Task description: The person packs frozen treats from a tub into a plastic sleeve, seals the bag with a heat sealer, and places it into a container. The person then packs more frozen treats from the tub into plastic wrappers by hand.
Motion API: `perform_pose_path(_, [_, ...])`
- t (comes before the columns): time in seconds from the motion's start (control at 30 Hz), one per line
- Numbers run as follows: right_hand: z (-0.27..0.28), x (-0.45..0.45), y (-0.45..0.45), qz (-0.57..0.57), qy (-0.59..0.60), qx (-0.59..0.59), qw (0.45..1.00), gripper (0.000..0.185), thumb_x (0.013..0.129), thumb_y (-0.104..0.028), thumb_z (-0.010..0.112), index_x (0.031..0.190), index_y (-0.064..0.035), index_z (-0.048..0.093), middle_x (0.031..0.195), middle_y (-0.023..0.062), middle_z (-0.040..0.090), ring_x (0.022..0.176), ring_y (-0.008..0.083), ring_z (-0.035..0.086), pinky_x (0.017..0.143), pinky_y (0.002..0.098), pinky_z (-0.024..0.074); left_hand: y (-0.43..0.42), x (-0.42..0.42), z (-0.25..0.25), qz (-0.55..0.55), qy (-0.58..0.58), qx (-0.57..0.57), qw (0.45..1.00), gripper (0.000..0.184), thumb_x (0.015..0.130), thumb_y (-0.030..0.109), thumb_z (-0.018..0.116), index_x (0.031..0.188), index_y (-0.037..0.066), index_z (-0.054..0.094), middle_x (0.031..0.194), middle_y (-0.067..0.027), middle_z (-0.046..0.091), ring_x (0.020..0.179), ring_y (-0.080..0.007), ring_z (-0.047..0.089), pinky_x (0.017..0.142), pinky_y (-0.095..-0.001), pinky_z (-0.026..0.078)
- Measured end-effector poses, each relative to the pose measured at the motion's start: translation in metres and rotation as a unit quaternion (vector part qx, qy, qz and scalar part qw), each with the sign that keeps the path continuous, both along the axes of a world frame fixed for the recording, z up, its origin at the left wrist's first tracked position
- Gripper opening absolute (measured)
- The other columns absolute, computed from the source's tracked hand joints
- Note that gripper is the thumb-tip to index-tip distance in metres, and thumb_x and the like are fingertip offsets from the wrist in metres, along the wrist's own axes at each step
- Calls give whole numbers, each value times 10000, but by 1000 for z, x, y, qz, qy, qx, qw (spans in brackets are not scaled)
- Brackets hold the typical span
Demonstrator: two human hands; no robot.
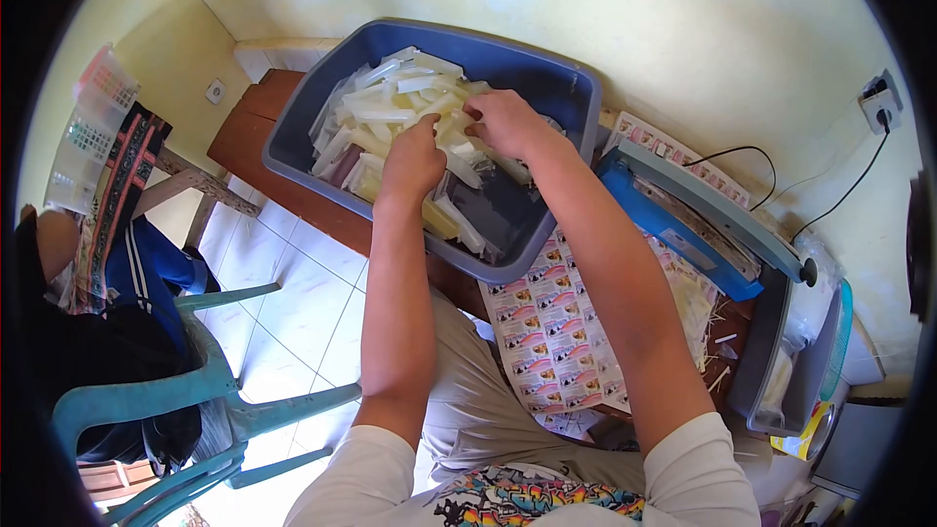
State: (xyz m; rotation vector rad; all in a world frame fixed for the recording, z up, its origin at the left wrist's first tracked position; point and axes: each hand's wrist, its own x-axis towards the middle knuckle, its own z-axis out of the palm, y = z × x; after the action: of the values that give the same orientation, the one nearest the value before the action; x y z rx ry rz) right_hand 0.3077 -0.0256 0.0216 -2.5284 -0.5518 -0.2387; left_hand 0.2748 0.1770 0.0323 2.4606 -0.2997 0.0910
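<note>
A dark grey-blue plastic tub (pixel 583 88) stands on a brown wooden bench (pixel 256 122). Many pale whitish-yellow stick-like packets (pixel 376 107) are heaped inside it, mostly on its left and middle. My left hand (pixel 415 158) is over the heap, its fingers bent and together at the packets; whether anything is between them is too small to tell. Just to the right, my right hand (pixel 503 122) reaches into the same heap, fingers curled downward with their tips among the packets. What its fingertips hold, if anything, cannot be made out.
Printed label sheets (pixel 547 332) lie on the bench near my lap. A blue sealing machine (pixel 673 224) is at the right, beside a grey bin (pixel 761 371) with plastic bags. Green plastic chairs (pixel 156 390) and a seated person (pixel 146 273) are at the left.
</note>
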Motion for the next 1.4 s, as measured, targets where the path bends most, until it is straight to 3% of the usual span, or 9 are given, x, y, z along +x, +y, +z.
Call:
perform_pose_path(0.13, [12,-20,-4,-2,-16,173,985,304,909,-112,840,1168,-14,717,1022,192,801,913,350,793,840,439,608,-4,-2,2,-17,1,-31,999,534,884,-42,597,1409,13,683,1298,-247,750,1248,-421,695,1089,-491,527])
perform_pose_path(0.33, [40,-70,6,10,-78,269,960,293,925,-42,778,1199,-13,679,999,161,781,903,285,801,808,375,613,-25,-25,23,-54,-81,-92,991,383,912,69,790,1284,12,724,1194,-235,766,1171,-448,702,986,-512,550])
perform_pose_path(0.47, [61,-119,-7,-6,-126,348,929,300,913,6,727,1204,-44,671,1104,155,755,935,246,775,765,365,608,-39,-49,34,-107,-185,-155,965,309,905,24,778,1212,17,739,1128,-216,767,1098,-447,706,929,-517,558])
perform_pose_path(0.57, [86,-165,-35,-39,-140,295,945,309,868,36,716,1162,-34,652,1081,180,745,977,349,762,810,431,614,-66,-73,48,-160,-253,-139,944,294,874,-8,778,1164,33,753,1103,-179,769,1061,-417,711,925,-508,556])
perform_pose_path(0.73, [93,-241,-78,-109,-199,162,960,293,842,13,746,1117,-39,660,1051,172,703,979,398,712,865,457,586,-117,-120,52,-253,-367,-86,891,356,766,1,803,1113,70,765,1027,-121,746,1023,-347,706,961,-475,536])
perform_pose_path(0.9, [82,-314,-117,-176,-163,136,961,246,831,-59,833,1004,-45,659,1000,147,694,923,375,705,800,453,567,-154,-171,38,-329,-338,-115,874,403,753,52,861,1141,96,764,1102,-63,733,1106,-300,683,1167,-543,470])
perform_pose_path(1.13, [59,-410,-148,-221,-126,156,955,209,833,-49,823,969,-47,664,952,119,694,874,347,710,773,420,573,-180,-241,13,-396,-293,-143,859,435,762,125,911,1177,137,781,1142,-26,730,1177,-262,675,1198,-543,446])
perform_pose_path(1.3, [38,-453,-156,-267,-118,195,936,192,817,-43,813,941,-56,666,947,107,701,851,317,723,759,409,580,-187,-273,-5,-401,-188,-167,881,724,756,228,965,1408,86,685,1336,-140,672,1312,-382,598,1184,-518,446])
perform_pose_path(1.4, [31,-477,-157,-280,-113,203,931,188,810,-36,804,931,-58,662,943,105,698,841,311,724,754,411,579,-185,-283,-13,-409,-100,-179,889,654,788,205,951,1380,98,694,1369,-152,660,1309,-385,599,1156,-509,456])
